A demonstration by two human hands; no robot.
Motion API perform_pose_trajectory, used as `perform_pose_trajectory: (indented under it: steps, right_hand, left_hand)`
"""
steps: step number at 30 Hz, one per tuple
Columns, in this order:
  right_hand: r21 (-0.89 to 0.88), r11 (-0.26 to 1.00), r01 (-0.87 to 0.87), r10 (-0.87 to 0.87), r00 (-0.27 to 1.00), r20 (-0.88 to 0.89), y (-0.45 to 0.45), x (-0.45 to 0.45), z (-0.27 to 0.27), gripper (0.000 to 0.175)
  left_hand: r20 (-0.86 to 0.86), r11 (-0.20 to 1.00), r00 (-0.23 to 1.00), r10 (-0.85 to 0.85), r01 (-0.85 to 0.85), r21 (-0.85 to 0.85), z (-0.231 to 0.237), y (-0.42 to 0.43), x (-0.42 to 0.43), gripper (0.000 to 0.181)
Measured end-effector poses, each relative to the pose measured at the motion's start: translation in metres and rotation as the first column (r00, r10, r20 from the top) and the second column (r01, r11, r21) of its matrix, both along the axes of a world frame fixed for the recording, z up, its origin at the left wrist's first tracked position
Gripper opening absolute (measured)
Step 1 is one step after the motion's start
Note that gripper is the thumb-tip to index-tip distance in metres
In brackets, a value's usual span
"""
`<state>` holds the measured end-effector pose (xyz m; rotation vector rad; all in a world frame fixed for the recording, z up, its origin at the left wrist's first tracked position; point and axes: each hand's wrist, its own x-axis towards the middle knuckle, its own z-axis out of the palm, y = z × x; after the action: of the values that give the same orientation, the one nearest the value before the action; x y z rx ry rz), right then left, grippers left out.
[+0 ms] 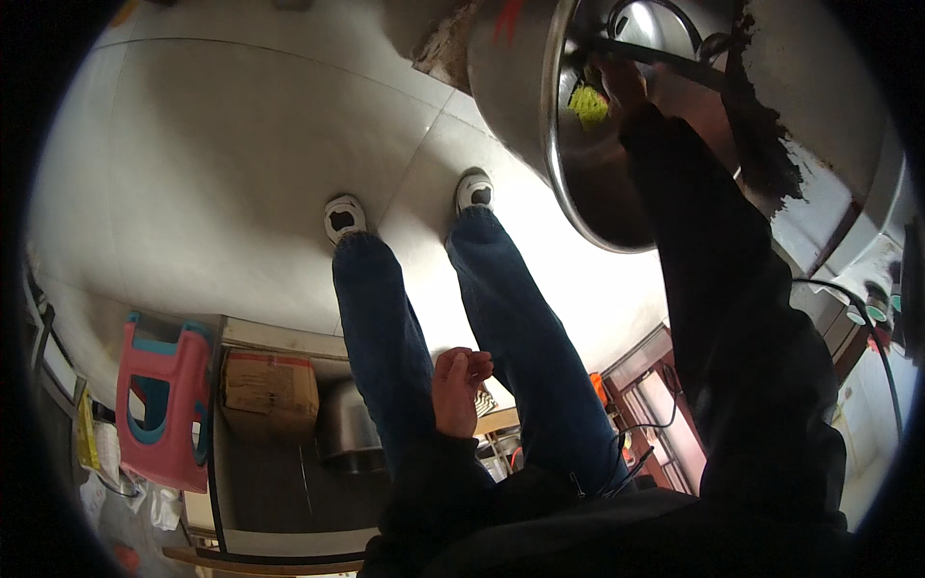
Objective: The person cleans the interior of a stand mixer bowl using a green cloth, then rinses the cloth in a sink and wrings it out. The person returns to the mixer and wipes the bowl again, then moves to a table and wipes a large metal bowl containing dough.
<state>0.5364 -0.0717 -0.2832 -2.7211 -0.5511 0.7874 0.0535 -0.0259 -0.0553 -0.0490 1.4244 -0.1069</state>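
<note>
My right hand (623, 81) reaches down inside a large round stainless-steel vessel (555, 144) at the upper right. A yellow-green textured pad or cloth (589, 106) lies against its fingers; the fingers are in shadow, and whether they grip it I cannot tell. Beside that hand a dark bar crosses the vessel, near a shiny metal piece (643, 27) with a curved dark rim. My left hand (461, 390) hangs in front of my jeans, fingers loosely curled, with nothing seen in it.
Pink and blue plastic stools (162, 404) stand at the lower left. Beside them a low shelf holds a cardboard box (269, 394) and a metal pot (350, 426). A dark cable (878, 332) runs down the right side. Pale floor tiles (253, 144) surround my shoes (344, 217).
</note>
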Motion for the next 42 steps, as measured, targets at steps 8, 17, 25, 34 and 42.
perform_pose_trajectory:
  steps: [8,17,25,34,42]
  right_hand:
    - [-0.125,0.918,-0.376,0.365,0.925,-0.106,0.009,-0.093,-0.002,0.027]
    - [-0.18,0.869,-0.462,0.483,0.87,0.1,-0.003,-0.046,0.019,0.016]
    - [0.692,0.469,0.549,0.04,0.77,-0.637,-0.011,-0.019,0.005,0.006]
    - [0.529,0.587,0.612,-0.157,0.728,-0.668,-0.009,-0.013,0.012,0.015]
    - [0.012,0.747,-0.665,0.614,0.696,0.372,0.002,-0.006,0.03,0.016]
  left_hand:
    - [0.03,0.999,0.999,-0.028,0.027,0.032,-0.001,-0.003,0.002,0.017]
    - [-0.034,0.991,0.993,-0.109,0.112,0.076,-0.004,-0.012,-0.008,0.016]
    - [-0.058,0.981,0.985,-0.162,0.167,0.095,-0.006,-0.02,-0.003,0.017]
    - [-0.052,0.987,0.989,-0.141,0.144,0.068,-0.007,-0.035,0.006,0.015]
    - [-0.031,0.994,0.996,-0.087,0.089,0.067,-0.007,-0.036,0.01,0.014]
